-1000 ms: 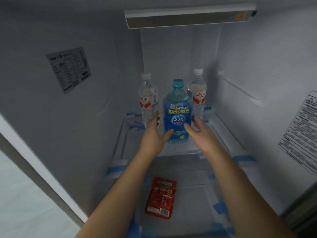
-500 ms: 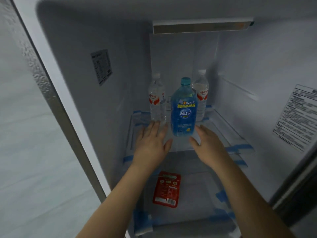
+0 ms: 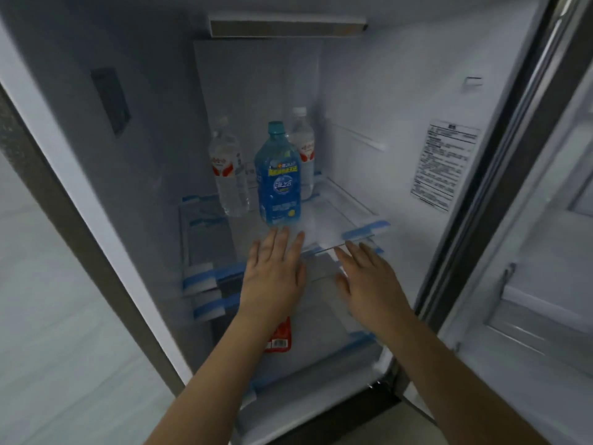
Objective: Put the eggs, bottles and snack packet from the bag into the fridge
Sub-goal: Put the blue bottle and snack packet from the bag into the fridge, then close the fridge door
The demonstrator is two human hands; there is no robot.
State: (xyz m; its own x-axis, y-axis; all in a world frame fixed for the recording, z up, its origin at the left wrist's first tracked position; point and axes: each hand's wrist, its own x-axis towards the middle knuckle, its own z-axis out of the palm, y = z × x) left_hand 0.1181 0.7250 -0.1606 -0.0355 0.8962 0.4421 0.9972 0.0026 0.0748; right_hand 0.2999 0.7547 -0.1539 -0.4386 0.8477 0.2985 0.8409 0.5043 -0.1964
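Both our hands are flat and empty in front of the fridge: the left hand (image 3: 272, 277) has straight fingers just short of the blue bottle (image 3: 279, 178), and the right hand (image 3: 369, 281) is spread beside it, over the front edge of the glass shelf (image 3: 349, 216). We judge the bottle-placing step finished, since neither hand touches anything.

Beyond our fingertips the blue bottle stands upright on the shelf, a squat clear-plastic body with a teal cap and a glossy blue label. Behind it stand two slimmer clear bottles with white caps and red-and-white labels, one behind the left hand (image 3: 228, 175), the other (image 3: 303, 152) further back and partly hidden by the blue one. Under our left wrist, a level below, lies the red snack packet (image 3: 279, 340), flat and shiny, mostly covered by the arm.

We see no eggs in the fridge and no bag here. The next move, we judge, calls for going to the bag for the eggs, which want a soft, steady grip.
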